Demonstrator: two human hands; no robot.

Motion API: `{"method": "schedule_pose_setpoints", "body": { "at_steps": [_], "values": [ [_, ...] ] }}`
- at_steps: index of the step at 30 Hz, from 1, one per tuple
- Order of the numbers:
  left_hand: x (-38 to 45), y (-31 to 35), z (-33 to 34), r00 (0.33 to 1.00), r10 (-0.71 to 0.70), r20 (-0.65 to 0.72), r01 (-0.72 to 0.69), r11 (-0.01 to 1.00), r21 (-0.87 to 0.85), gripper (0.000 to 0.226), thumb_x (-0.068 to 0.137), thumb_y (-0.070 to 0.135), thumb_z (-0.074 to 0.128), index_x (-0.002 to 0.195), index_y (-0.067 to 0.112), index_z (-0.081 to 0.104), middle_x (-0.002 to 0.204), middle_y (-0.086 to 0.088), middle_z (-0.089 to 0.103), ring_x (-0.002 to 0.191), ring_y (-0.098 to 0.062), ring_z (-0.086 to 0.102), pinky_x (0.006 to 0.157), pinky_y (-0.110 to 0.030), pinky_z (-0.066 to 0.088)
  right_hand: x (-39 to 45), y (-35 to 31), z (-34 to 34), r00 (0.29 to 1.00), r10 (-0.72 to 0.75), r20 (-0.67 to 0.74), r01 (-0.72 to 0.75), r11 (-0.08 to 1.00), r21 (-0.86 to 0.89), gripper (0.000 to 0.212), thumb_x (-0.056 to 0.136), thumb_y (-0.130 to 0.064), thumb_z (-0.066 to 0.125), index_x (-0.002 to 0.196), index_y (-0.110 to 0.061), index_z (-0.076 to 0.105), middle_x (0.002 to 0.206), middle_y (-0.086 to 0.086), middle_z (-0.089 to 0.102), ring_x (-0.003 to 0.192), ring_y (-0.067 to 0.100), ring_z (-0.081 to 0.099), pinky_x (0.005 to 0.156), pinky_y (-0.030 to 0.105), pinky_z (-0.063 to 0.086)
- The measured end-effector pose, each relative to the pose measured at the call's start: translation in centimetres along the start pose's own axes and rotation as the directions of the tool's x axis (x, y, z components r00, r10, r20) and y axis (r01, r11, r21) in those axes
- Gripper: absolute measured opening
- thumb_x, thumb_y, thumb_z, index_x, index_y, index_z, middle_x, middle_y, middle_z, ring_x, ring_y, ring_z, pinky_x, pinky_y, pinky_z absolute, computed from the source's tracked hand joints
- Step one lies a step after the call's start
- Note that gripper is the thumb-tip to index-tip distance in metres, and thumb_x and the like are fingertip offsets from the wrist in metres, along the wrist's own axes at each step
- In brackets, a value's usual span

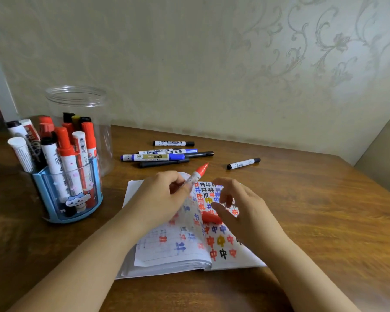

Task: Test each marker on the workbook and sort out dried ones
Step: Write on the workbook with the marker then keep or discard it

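A brown wooden table (313, 221) fills the lower view, with patterned wallpaper (234, 64) behind it. The open workbook (189, 248) lies under both hands, its pages covered in red, blue, black and yellow test marks. Well to the left of the left fingers stands a clear jar (81, 113), and touching its front a blue holder (70, 194) packed with upright markers, mostly red and white ones.

The left hand (160, 199) rests over the left page with its fingers (178, 183) curled around a red marker (195, 176); the barrel is pinched between thumb and fingers, and its uncapped red tip points up and away toward the wall. The right hand (241, 206) hovers over the right page with fingers loosely bent and spread, gripping nothing. Just beside the right thumb, toward the left hand, a red cap (211, 218) lies on the page; whether the thumb touches it I cannot tell.

Beyond the marker tip, a cluster of blue and black pens (167, 155) lies flat on the wood, with one black-capped marker (173, 143) a little farther back. Beyond the right fingers and apart from the cluster lies a single white pen (243, 163) with black ends
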State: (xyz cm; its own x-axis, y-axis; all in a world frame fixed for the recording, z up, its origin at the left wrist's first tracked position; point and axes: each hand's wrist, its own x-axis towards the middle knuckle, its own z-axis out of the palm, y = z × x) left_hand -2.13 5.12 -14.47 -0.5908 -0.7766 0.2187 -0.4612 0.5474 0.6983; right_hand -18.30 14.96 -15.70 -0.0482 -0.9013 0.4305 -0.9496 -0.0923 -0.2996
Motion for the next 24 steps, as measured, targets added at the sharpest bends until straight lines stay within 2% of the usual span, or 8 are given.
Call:
{"method": "schedule_pose_setpoints", "body": {
  "at_steps": [3, 6, 8, 10, 11, 14, 18, 24],
  "values": [
    [-0.3, 1.2, 0.9, 0.994, 0.045, 0.101, -0.044, 0.999, -0.02, 0.017, 0.094, 0.04, 0.046, 0.097, 0.028, 0.058, 0.079, 0.017, 0.057, 0.073, 0.003, 0.055, 0.056, -0.009, 0.035, 0.1, 0.0, 0.2, 0.96, -0.267, -0.082, 0.239, 0.938, -0.25, 0.049, 0.082, -0.018, 0.07, 0.127, -0.022, 0.051, 0.089, -0.007, 0.066, 0.072, 0.008, 0.059, 0.06, 0.015, 0.042],
    [-0.9, 2.6, 1.5, 0.979, 0.089, 0.183, -0.087, 0.996, -0.018, 0.014, 0.095, 0.042, 0.042, 0.098, 0.035, 0.054, 0.074, 0.022, 0.053, 0.07, 0.006, 0.054, 0.055, -0.007, 0.037, 0.0, 0.5, -0.3, 0.946, -0.307, -0.107, 0.254, 0.903, -0.348, 0.039, 0.071, -0.017, 0.079, 0.107, -0.016, 0.062, 0.081, -0.001, 0.068, 0.066, 0.017, 0.063, 0.055, 0.025, 0.047],
    [-1.1, 3.3, 1.2, 0.968, 0.134, 0.212, -0.133, 0.991, -0.016, 0.019, 0.093, 0.047, 0.038, 0.094, 0.036, 0.053, 0.078, 0.02, 0.055, 0.076, 0.005, 0.056, 0.059, -0.009, 0.038, -0.7, 0.6, -1.4, 0.973, -0.206, -0.105, 0.166, 0.939, -0.302, 0.026, 0.073, -0.019, 0.075, 0.095, -0.018, 0.062, 0.077, -0.002, 0.065, 0.061, 0.015, 0.057, 0.052, 0.026, 0.045],
    [-0.9, 3.4, 1.1, 0.961, 0.18, 0.211, -0.192, 0.981, 0.035, 0.02, 0.092, 0.046, 0.042, 0.103, 0.036, 0.056, 0.09, 0.02, 0.055, 0.089, 0.002, 0.056, 0.068, -0.012, 0.041, -1.9, 0.5, -2.7, 0.993, 0.037, -0.112, -0.053, 0.989, -0.141, 0.008, 0.087, -0.027, 0.062, 0.089, -0.024, 0.055, 0.078, -0.003, 0.065, 0.06, 0.012, 0.055, 0.052, 0.025, 0.041],
    [-0.7, 3.4, 1.3, 0.958, 0.202, 0.203, -0.223, 0.971, 0.085, 0.02, 0.092, 0.043, 0.047, 0.108, 0.035, 0.057, 0.096, 0.019, 0.056, 0.092, 0.001, 0.055, 0.072, -0.012, 0.042, -2.6, 0.5, -3.0, 0.978, 0.179, -0.103, -0.181, 0.984, -0.005, 0.01, 0.092, -0.031, 0.058, 0.086, -0.027, 0.051, 0.076, -0.004, 0.065, 0.058, 0.009, 0.056, 0.05, 0.023, 0.042],
    [-0.5, 2.9, 2.6, 0.941, 0.267, 0.206, -0.309, 0.928, 0.21, 0.019, 0.089, 0.036, 0.057, 0.108, 0.031, 0.059, 0.11, 0.016, 0.056, 0.099, 0.001, 0.05, 0.081, -0.012, 0.038, -4.7, 0.9, -3.1, 0.891, 0.45, -0.062, -0.383, 0.818, 0.43, 0.01, 0.09, -0.026, 0.059, 0.083, -0.026, 0.053, 0.066, -0.008, 0.064, 0.053, 0.001, 0.057, 0.044, 0.014, 0.039],
    [-1.0, 1.7, 4.3, 0.922, 0.336, 0.192, -0.377, 0.893, 0.245, 0.019, 0.089, 0.035, 0.058, 0.107, 0.032, 0.059, 0.114, 0.016, 0.056, 0.108, 0.0, 0.046, 0.1, -0.022, 0.036, -6.0, 1.0, -2.1, 0.847, 0.524, 0.088, -0.465, 0.65, 0.602, 0.019, 0.092, -0.024, 0.052, 0.08, -0.014, 0.062, 0.049, -0.004, 0.055, 0.046, 0.008, 0.046, 0.051, 0.025, 0.035],
    [-1.4, -0.3, 4.9, 0.901, 0.369, 0.229, -0.421, 0.872, 0.25, 0.03, 0.093, 0.039, 0.048, 0.122, 0.035, 0.055, 0.127, 0.021, 0.051, 0.118, 0.004, 0.04, 0.095, -0.013, 0.018, -6.6, 1.3, -1.2, 0.861, 0.499, 0.1, -0.469, 0.701, 0.537, 0.022, 0.087, -0.02, 0.064, 0.068, -0.014, 0.054, 0.056, -0.009, 0.063, 0.052, 0.0, 0.058, 0.048, 0.015, 0.04]
  ]
}}
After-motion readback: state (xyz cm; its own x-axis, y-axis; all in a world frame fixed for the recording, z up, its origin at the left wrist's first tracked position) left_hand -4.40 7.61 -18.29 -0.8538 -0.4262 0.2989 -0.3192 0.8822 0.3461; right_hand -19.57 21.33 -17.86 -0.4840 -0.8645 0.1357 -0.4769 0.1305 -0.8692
